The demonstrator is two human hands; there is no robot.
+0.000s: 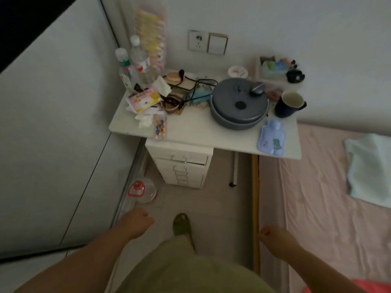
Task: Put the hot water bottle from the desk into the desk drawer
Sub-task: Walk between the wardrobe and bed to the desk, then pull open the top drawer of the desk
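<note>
A small pale-blue hot water bottle point(271, 137) with a green dinosaur print lies flat near the front right corner of the white desk point(196, 132). Under the desk's left part stands a white drawer unit point(182, 166) with several handled drawers, the top one slightly ajar. My left hand point(137, 220) hangs low over the floor with its fingers curled in and nothing in it. My right hand point(275, 237) is low by the bed's edge, fingers loosely bent and empty. Both hands are well short of the desk.
On the desk sit a grey lidded pan point(239, 104), a dark mug point(288, 103), tangled cables, tissue packs and water bottles point(137, 60). A pink bed point(328, 197) lies to the right, a wardrobe panel to the left, and a plastic jug point(143, 190) on the floor.
</note>
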